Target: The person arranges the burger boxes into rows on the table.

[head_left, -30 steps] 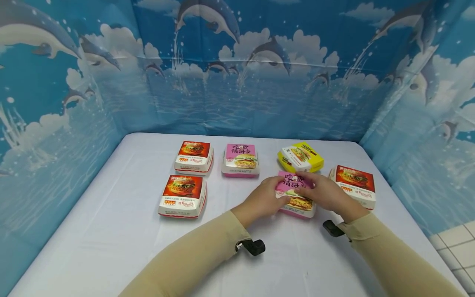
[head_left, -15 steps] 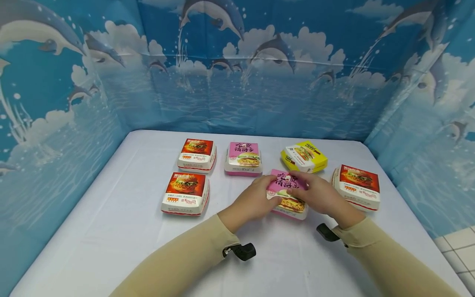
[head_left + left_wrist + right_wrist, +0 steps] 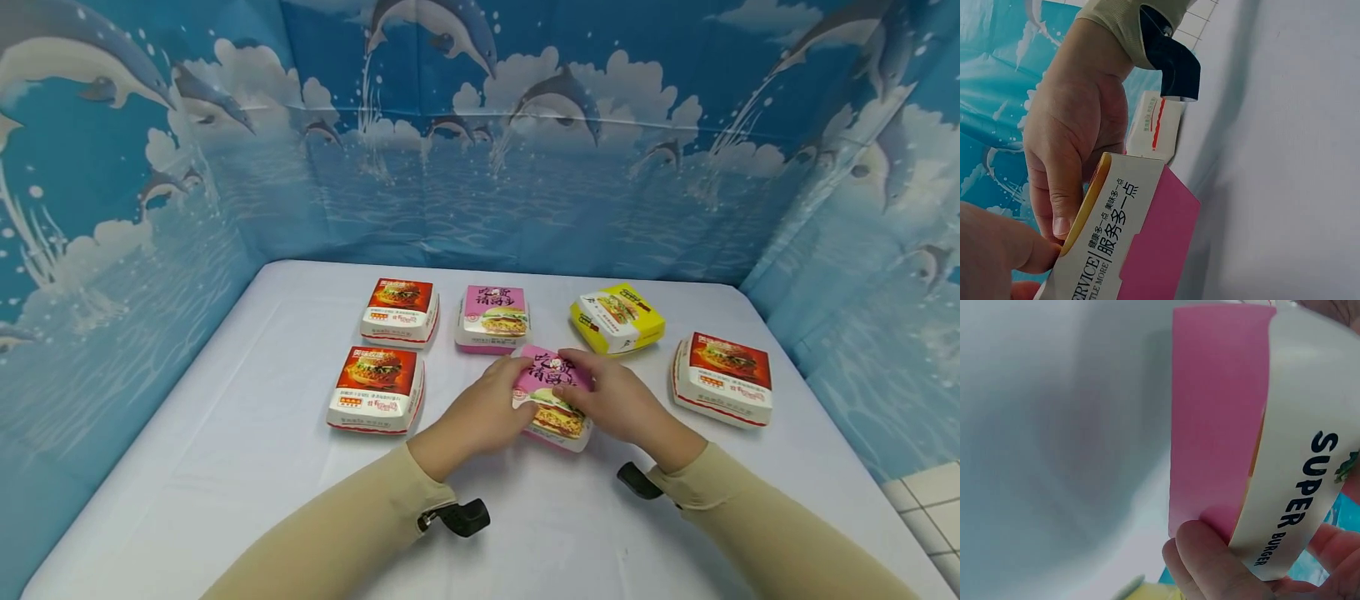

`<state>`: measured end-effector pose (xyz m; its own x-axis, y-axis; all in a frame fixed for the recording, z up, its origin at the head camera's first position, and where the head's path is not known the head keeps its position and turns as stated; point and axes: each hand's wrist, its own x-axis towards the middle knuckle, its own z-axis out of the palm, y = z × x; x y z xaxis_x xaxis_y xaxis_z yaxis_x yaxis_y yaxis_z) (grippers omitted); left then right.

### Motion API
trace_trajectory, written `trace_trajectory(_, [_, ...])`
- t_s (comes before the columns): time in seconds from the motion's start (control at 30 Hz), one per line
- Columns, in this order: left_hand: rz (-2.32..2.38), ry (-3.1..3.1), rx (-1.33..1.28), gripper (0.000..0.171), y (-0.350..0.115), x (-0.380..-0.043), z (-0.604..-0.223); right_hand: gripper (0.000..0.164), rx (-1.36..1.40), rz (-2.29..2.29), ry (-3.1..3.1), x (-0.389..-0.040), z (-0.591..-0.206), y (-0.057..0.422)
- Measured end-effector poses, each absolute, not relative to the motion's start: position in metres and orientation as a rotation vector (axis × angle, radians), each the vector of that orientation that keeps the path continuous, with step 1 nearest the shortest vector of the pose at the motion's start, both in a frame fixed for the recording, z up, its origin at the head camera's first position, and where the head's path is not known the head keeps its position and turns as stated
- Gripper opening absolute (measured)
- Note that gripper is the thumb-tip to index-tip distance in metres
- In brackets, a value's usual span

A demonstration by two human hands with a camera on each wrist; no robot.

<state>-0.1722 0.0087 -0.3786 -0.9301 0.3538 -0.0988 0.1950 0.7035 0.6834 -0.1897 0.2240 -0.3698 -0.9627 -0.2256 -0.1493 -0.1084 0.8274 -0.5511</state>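
Note:
In the head view a pink-and-white burger box [image 3: 557, 418] is held between my two hands near the middle of the table. My left hand [image 3: 483, 410] grips its left side, thumb on the near part of the lid. On the right side, my right hand [image 3: 630, 408] grips it with the thumb over the printed top. The left wrist view shows the box's white side wall with black lettering above its pink base [image 3: 1163, 234]. Fingers of the right hand [image 3: 1213, 559] press against the pink base in the right wrist view. The box sits slightly turned.
Behind stands another pink burger box [image 3: 492, 318], with a yellow burger box [image 3: 618, 318] to its right. Two red-and-white burger boxes [image 3: 377, 390] are at the left, and a third red-and-white box [image 3: 722, 379] is at the right. Dolphin-print curtains [image 3: 480, 200] surround the white table.
Both hands have moved left with the pink box, away from the red-and-white box on the right and the yellow box. The other boxes keep their places on the table.

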Motion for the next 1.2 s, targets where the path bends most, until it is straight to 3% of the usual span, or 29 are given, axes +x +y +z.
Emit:
trace_trajectory(0.7, [1.080,2.696,0.326,0.060,-0.017,-0.173,-0.386,0.060,-0.306,-0.904,2.685,-0.192,-0.383,0.193])
trace_trajectory(1.2, [1.119,2.636,0.295,0.053,-0.020,-0.180,-0.396,0.066,-0.304,-0.864,2.638,-0.194,-0.390,0.191])
